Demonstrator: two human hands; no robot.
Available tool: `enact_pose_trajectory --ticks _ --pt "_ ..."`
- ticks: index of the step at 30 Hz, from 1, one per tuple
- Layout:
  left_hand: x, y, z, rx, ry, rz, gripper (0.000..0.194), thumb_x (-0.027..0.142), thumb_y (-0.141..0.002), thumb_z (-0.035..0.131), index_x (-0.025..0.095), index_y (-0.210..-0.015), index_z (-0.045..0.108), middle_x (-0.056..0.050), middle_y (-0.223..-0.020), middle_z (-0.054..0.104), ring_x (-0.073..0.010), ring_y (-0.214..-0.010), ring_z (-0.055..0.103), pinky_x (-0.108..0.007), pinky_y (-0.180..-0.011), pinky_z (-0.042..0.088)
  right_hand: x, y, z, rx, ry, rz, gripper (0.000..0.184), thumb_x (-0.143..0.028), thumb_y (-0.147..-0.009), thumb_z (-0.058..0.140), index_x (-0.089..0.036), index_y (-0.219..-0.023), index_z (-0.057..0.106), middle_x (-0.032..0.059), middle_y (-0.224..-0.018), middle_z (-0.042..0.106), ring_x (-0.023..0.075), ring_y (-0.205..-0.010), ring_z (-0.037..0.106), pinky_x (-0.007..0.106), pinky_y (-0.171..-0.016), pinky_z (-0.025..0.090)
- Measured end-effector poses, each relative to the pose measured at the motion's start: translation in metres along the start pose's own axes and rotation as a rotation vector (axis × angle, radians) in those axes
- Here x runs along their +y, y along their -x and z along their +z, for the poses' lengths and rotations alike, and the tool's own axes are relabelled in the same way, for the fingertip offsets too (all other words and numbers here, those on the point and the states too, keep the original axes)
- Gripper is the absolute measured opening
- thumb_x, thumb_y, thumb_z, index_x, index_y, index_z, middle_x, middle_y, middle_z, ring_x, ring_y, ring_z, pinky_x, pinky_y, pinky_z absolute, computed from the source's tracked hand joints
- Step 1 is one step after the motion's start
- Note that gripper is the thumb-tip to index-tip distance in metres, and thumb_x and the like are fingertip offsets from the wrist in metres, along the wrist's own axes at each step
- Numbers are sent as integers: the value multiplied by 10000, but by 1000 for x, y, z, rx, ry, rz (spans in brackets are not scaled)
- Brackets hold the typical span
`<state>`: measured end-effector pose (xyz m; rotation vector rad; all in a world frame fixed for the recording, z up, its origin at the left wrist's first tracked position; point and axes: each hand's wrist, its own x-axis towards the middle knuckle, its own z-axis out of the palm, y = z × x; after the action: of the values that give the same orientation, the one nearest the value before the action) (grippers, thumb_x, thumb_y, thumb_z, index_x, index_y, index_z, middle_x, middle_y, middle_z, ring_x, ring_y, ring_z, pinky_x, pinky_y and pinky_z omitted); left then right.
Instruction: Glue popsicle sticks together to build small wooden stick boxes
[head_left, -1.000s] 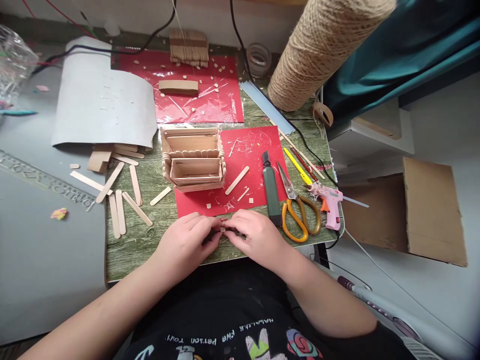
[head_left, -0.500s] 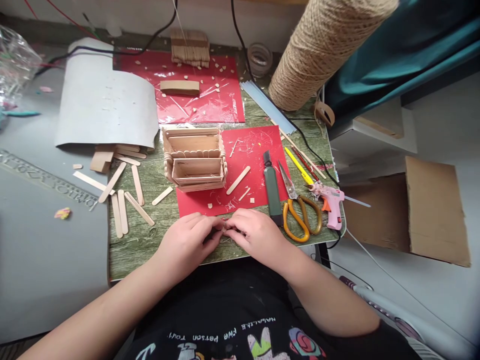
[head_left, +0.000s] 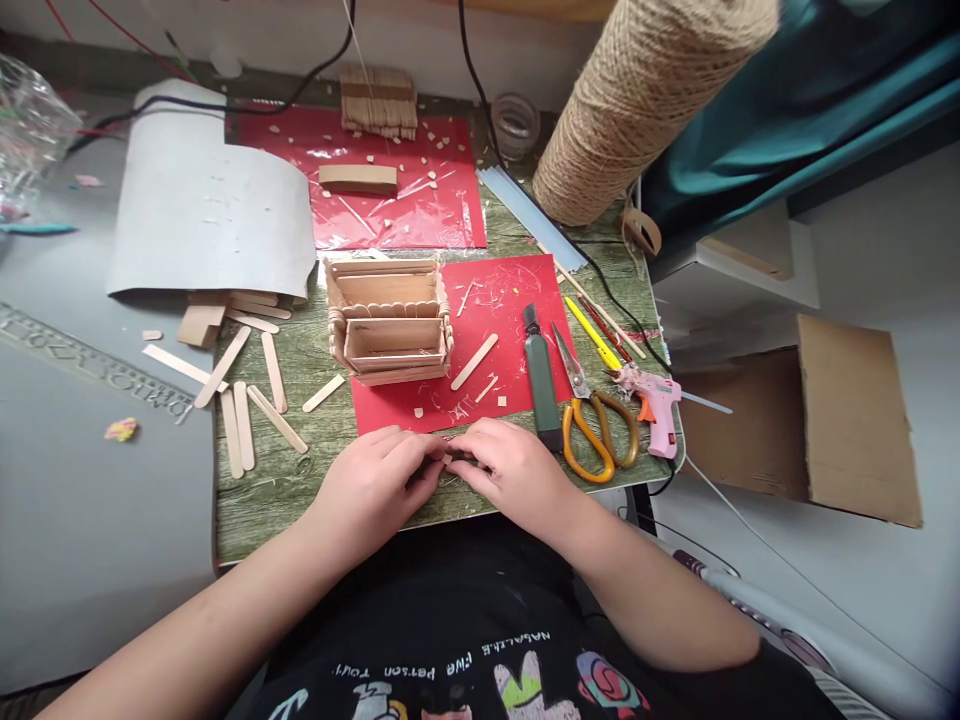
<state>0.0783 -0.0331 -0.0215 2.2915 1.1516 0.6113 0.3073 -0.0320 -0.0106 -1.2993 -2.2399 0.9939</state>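
Near the table's front edge, my left hand point(head_left: 386, 478) and my right hand point(head_left: 514, 468) meet, fingertips pinched together. A tiny pale piece point(head_left: 448, 459) shows between the fingertips; its kind is too small to make out, and the fingers hide most of it. Just beyond stands a box built of craft sticks point(head_left: 390, 320), with two open compartments, partly on a red sheet point(head_left: 517, 285). A loose craft stick point(head_left: 474, 362) lies on that sheet. Right of my right hand lie a green utility knife point(head_left: 541, 380) and scissors with orange handles point(head_left: 589, 435).
A pink glue gun point(head_left: 656, 400) rests at the table's right edge beside a yellow pen point(head_left: 592, 330). Several craft sticks point(head_left: 241, 425) lie at left, near a curled white sheet point(head_left: 214, 215). A big twine spool point(head_left: 637, 110) stands at the back right, with black cables nearby.
The view has shifted very slightly. Both hands keep the same pinched pose at the same spot, with a little more of the pale piece showing.
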Motion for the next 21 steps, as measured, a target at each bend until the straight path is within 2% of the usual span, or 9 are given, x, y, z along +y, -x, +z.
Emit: enact_pose_trajectory --ticks 7,12,14,17,21 --pt "1 -1 -3 -24 9 98 159 177 -990 620 204 -1137 673 -66 -1015 758 -194 -851 673 -338 -788 552 2 3 4 44 -5 -46 112 -208 -1027 646 -197 -991 751 51 -898 731 188 -850 668 331 -817 538" --pt "1 1 -3 -36 9 35 277 218 -985 648 207 -1261 628 -72 -1069 756 -194 -889 689 -342 -827 568 4 7 6 123 9 -123 114 -189 -1012 621 -200 -961 722 57 -873 717 192 -842 670 338 -808 572" --pt "2 1 -5 -17 49 -21 304 266 -984 669 214 -1278 613 -71 -1069 751 -194 -908 705 -334 -825 579 4 13 6 203 -3 -186 100 -184 -1006 624 -215 -1033 716 58 -904 735 191 -871 691 346 -841 591" --pt "5 1 -13 4 150 -13 250 307 -987 676 230 -1222 633 -67 -1066 759 -196 -917 716 -340 -835 583 1 25 6 312 -2 -274 215 -167 -973 674 -239 -1176 690 54 -938 756 186 -864 715 348 -838 609" --pt "16 -1 -17 6 347 35 177 247 -970 692 227 -1144 662 -56 -1025 770 -183 -908 715 -342 -854 583 -4 33 4 346 64 -370 323 -161 -963 698 -252 -1269 652 53 -952 772 187 -859 735 346 -791 622"
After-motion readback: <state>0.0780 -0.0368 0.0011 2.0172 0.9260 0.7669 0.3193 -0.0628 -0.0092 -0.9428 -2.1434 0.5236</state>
